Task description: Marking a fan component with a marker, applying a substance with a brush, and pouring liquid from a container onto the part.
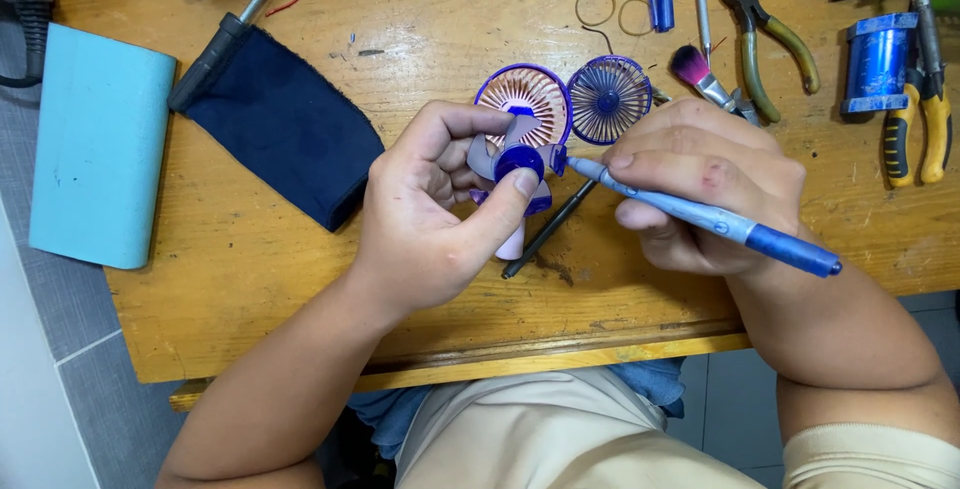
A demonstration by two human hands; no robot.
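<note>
I'm over a wooden surface (300, 279); largest thing is a light blue block (95, 149) at far left, then a dark cloth pouch (285, 134) with a black-handled soldering iron (215, 49) lying across its far end. Far right: pliers (765, 44), yellow-handled cutters (925, 124), a blue spool (875, 64), a small brush (700, 74). My left hand (430, 219) has its fingers curled tight round a small purple fan (520, 164), thumb pressed on the blue hub, blades sticking out. It sits near centre, just above the surface. My right hand (700, 184) fingers are closed on a blue pen-like tool (700, 214), tip touching the fan hub. I judge the fan light, thin plastic, blades bendy and easy to snap, so hold by hub or body, not blades. Two round grilles (565, 99) lie just behind, touching each other; a thin black rod (550, 229) lies under my hands. These crowd the spot, wire rings (610, 11) further back
</note>
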